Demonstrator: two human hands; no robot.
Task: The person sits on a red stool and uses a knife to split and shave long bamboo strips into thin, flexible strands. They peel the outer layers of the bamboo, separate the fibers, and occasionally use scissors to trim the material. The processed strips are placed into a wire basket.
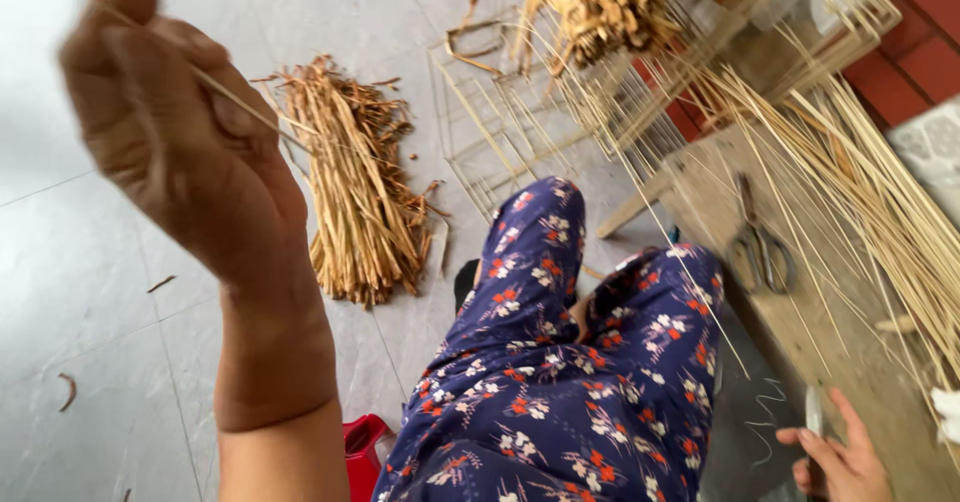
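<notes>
Tip from me watching remotely: left hand (175, 132) pinches a thin cane strand (250, 112) above the floor bundle (355, 192), right hand (840, 457) grips something by the bench (800, 332), so I'd keep tension steady.

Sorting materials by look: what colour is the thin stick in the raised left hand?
Pale straw-tan stick, head view.

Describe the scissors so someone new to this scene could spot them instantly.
Start at the low wooden bench on the right, with long pale sticks fanned across it. The scissors lie flat on its bare top, beside the person's floral-trousered knee. They are the only dark metal thing among straw-coloured material.
</notes>
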